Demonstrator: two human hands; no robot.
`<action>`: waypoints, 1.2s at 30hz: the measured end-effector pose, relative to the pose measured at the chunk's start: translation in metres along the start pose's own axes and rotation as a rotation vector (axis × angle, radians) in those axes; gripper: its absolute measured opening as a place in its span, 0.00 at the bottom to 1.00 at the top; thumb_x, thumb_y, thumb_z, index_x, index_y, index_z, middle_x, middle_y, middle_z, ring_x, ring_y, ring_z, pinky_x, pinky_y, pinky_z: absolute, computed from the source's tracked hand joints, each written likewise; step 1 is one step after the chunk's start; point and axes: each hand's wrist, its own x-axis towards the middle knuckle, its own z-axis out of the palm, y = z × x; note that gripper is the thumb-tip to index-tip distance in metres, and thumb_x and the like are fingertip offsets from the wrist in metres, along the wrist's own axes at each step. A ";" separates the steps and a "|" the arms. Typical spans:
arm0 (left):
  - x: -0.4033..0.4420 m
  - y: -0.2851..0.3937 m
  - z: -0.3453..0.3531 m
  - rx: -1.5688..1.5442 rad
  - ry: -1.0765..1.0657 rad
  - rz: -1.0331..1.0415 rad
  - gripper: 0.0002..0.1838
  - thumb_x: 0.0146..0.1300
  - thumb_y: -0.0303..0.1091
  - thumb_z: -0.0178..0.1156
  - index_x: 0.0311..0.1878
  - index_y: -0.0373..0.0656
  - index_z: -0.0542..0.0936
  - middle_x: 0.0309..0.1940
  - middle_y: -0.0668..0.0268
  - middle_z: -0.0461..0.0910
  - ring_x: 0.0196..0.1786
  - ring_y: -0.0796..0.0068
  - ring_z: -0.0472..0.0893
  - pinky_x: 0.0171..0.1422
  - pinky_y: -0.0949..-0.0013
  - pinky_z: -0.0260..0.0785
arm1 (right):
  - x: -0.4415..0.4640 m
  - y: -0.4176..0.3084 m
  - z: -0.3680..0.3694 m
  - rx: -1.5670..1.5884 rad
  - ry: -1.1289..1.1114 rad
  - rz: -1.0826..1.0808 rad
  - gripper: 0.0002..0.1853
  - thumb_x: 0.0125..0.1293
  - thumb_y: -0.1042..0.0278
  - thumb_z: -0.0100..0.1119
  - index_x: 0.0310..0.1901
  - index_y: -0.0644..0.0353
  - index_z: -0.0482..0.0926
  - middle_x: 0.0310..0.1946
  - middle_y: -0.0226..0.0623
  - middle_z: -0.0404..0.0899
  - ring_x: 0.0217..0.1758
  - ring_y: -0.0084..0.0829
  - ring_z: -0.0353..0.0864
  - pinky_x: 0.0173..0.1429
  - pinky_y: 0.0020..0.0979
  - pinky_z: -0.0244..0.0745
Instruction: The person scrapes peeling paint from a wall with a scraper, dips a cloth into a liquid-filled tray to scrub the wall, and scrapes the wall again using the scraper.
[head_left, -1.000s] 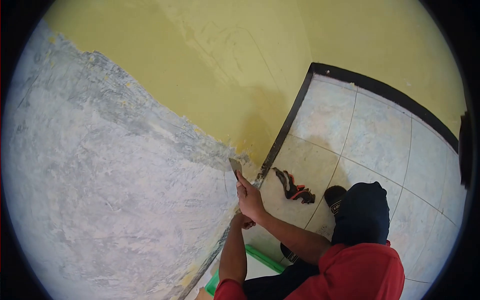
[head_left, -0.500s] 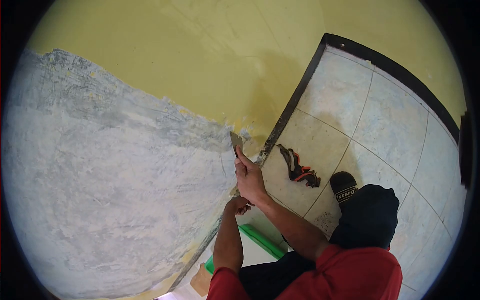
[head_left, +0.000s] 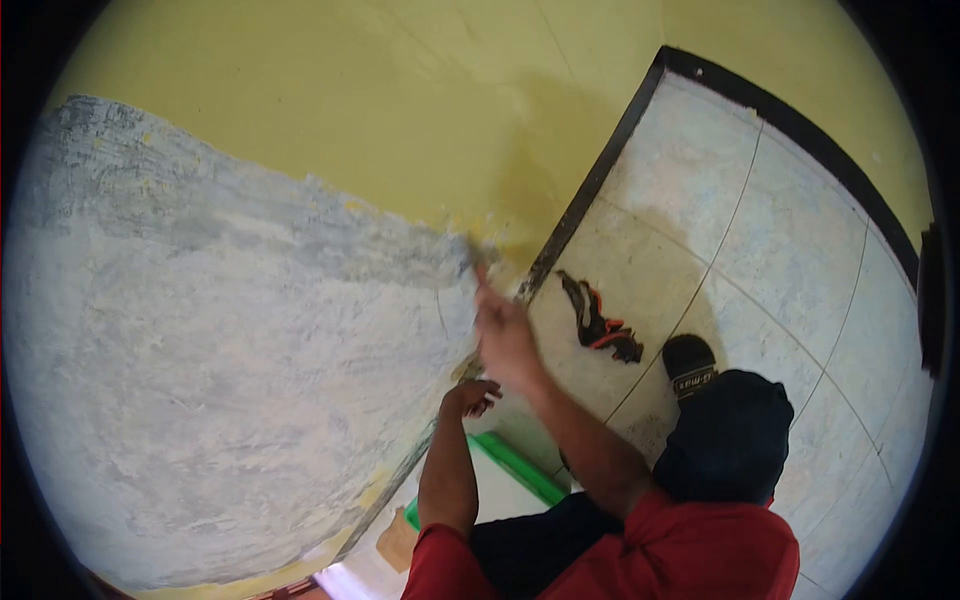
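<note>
My right hand (head_left: 508, 335) is closed on a scraper (head_left: 474, 256), whose blurred blade lies against the wall at the edge between grey-white plaster (head_left: 260, 370) and yellow paint (head_left: 330, 90). Lower down, my left hand (head_left: 474, 398) is beside the foot of the wall, below the right hand, with its fingers curled slightly and apart. Nothing shows in it.
A dark cloth-like item with orange edging (head_left: 600, 322) lies on the tiled floor (head_left: 640, 245). Near my knee is a dark sandal (head_left: 689, 364). A green-rimmed container (head_left: 520, 468) stands below my arms. Black skirting (head_left: 600, 180) borders the floor.
The view has shifted, so wall and floor items sit higher. My left hand has come away from my right forearm and its fingers show more. The scraper is now blurred by motion.
</note>
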 end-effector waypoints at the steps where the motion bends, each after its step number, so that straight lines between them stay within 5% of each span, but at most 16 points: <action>1: 0.001 -0.004 -0.005 -0.186 -0.019 0.045 0.12 0.64 0.45 0.55 0.39 0.48 0.79 0.19 0.69 0.75 0.11 0.83 0.64 0.16 0.77 0.60 | -0.009 0.012 0.012 -0.063 0.043 -0.096 0.22 0.74 0.64 0.42 0.67 0.53 0.66 0.18 0.20 0.62 0.17 0.13 0.58 0.22 0.21 0.60; 6: -0.011 -0.002 -0.004 -0.073 -0.028 -0.042 0.12 0.65 0.46 0.55 0.33 0.48 0.76 0.18 0.69 0.74 0.11 0.82 0.64 0.15 0.77 0.59 | 0.024 -0.012 -0.016 0.101 0.071 -0.019 0.24 0.74 0.65 0.40 0.70 0.54 0.60 0.18 0.18 0.57 0.17 0.10 0.56 0.19 0.18 0.56; 7: -0.005 -0.006 -0.006 -0.034 -0.036 -0.046 0.13 0.66 0.47 0.54 0.34 0.48 0.75 0.17 0.69 0.73 0.11 0.83 0.63 0.15 0.77 0.59 | 0.013 -0.018 -0.016 -0.090 0.052 0.158 0.16 0.72 0.63 0.45 0.54 0.60 0.75 0.36 0.50 0.82 0.21 0.20 0.67 0.28 0.26 0.67; 8: 0.003 0.001 -0.012 -0.029 -0.042 -0.029 0.13 0.66 0.47 0.54 0.34 0.48 0.75 0.17 0.69 0.73 0.11 0.83 0.63 0.15 0.77 0.59 | 0.007 0.009 -0.006 -0.053 0.029 -0.069 0.19 0.72 0.64 0.46 0.63 0.55 0.70 0.37 0.48 0.82 0.23 0.23 0.70 0.30 0.28 0.69; 10: 0.002 -0.002 -0.014 0.038 -0.047 -0.101 0.14 0.66 0.48 0.54 0.37 0.48 0.75 0.17 0.69 0.73 0.11 0.83 0.62 0.14 0.77 0.58 | -0.004 -0.001 0.005 -0.034 -0.007 -0.044 0.24 0.74 0.64 0.43 0.70 0.55 0.60 0.20 0.20 0.56 0.23 0.13 0.56 0.26 0.18 0.59; 13: -0.004 0.000 -0.004 -0.068 -0.023 -0.032 0.15 0.66 0.49 0.54 0.37 0.47 0.75 0.18 0.70 0.73 0.11 0.84 0.62 0.14 0.77 0.57 | -0.001 0.005 0.005 -0.151 0.069 -0.217 0.24 0.75 0.62 0.43 0.70 0.53 0.59 0.20 0.20 0.57 0.22 0.13 0.56 0.25 0.19 0.59; 17: 0.005 -0.017 -0.009 -0.042 -0.030 -0.038 0.15 0.66 0.49 0.54 0.38 0.46 0.75 0.19 0.70 0.73 0.12 0.84 0.61 0.15 0.78 0.59 | -0.010 -0.004 0.006 0.008 -0.015 0.018 0.24 0.75 0.60 0.41 0.71 0.51 0.58 0.19 0.21 0.60 0.20 0.14 0.58 0.24 0.20 0.61; 20: -0.011 -0.018 -0.006 -0.067 0.017 -0.042 0.15 0.65 0.49 0.55 0.39 0.46 0.75 0.19 0.71 0.72 0.12 0.84 0.61 0.17 0.78 0.60 | 0.009 0.019 0.008 -0.082 0.116 -0.174 0.25 0.75 0.59 0.40 0.72 0.48 0.55 0.17 0.19 0.59 0.16 0.12 0.57 0.19 0.20 0.59; 22: -0.020 -0.009 -0.005 -0.071 0.008 -0.050 0.07 0.69 0.42 0.53 0.38 0.51 0.75 0.18 0.73 0.72 0.14 0.86 0.64 0.17 0.80 0.60 | 0.011 -0.026 -0.014 0.082 0.025 0.219 0.24 0.73 0.64 0.43 0.69 0.52 0.61 0.33 0.47 0.81 0.34 0.26 0.78 0.42 0.27 0.72; 24: -0.005 -0.010 -0.007 -0.067 0.018 -0.040 0.08 0.69 0.43 0.52 0.38 0.51 0.75 0.18 0.73 0.72 0.14 0.86 0.63 0.17 0.80 0.59 | 0.000 -0.011 -0.006 -0.071 0.000 0.181 0.24 0.73 0.64 0.44 0.69 0.52 0.61 0.36 0.49 0.81 0.34 0.29 0.79 0.44 0.29 0.72; 25: 0.007 -0.012 -0.013 -0.045 0.002 -0.056 0.09 0.68 0.44 0.52 0.40 0.51 0.76 0.19 0.73 0.72 0.13 0.86 0.63 0.17 0.80 0.59 | -0.006 0.017 0.006 -0.084 0.032 -0.092 0.23 0.73 0.64 0.44 0.69 0.52 0.62 0.25 0.42 0.76 0.27 0.28 0.73 0.39 0.29 0.71; 28: 0.007 -0.002 -0.012 -0.079 -0.032 -0.096 0.10 0.65 0.45 0.56 0.41 0.50 0.76 0.19 0.71 0.72 0.13 0.86 0.62 0.18 0.79 0.58 | 0.013 0.010 -0.001 -0.084 0.143 -0.067 0.24 0.73 0.64 0.43 0.69 0.53 0.60 0.20 0.42 0.69 0.24 0.26 0.68 0.36 0.31 0.70; 29: -0.006 0.007 -0.002 -0.087 0.000 -0.043 0.12 0.65 0.45 0.56 0.41 0.48 0.75 0.18 0.71 0.72 0.13 0.85 0.61 0.17 0.79 0.58 | 0.033 0.014 -0.012 -0.014 0.145 -0.081 0.26 0.75 0.60 0.42 0.72 0.49 0.53 0.19 0.18 0.58 0.19 0.11 0.59 0.22 0.18 0.59; 30: -0.011 0.012 0.005 -0.096 0.030 0.014 0.13 0.64 0.46 0.56 0.42 0.47 0.74 0.18 0.72 0.71 0.13 0.85 0.60 0.17 0.79 0.57 | 0.026 0.017 -0.011 -0.016 0.153 -0.072 0.26 0.75 0.60 0.42 0.72 0.49 0.53 0.19 0.18 0.58 0.19 0.11 0.59 0.22 0.18 0.59; 32: 0.022 -0.007 -0.010 -0.094 -0.030 0.006 0.13 0.64 0.46 0.57 0.42 0.47 0.75 0.19 0.70 0.72 0.13 0.84 0.60 0.16 0.78 0.57 | 0.010 0.014 -0.005 0.029 0.098 0.072 0.24 0.73 0.62 0.43 0.70 0.52 0.60 0.19 0.43 0.66 0.23 0.26 0.65 0.33 0.31 0.69; 36: 0.008 -0.008 -0.010 -0.156 0.014 -0.018 0.10 0.63 0.44 0.56 0.36 0.48 0.73 0.21 0.69 0.73 0.13 0.83 0.60 0.16 0.77 0.56 | 0.009 0.047 0.008 0.096 0.148 0.007 0.24 0.74 0.56 0.44 0.69 0.51 0.63 0.23 0.33 0.76 0.23 0.24 0.73 0.31 0.28 0.72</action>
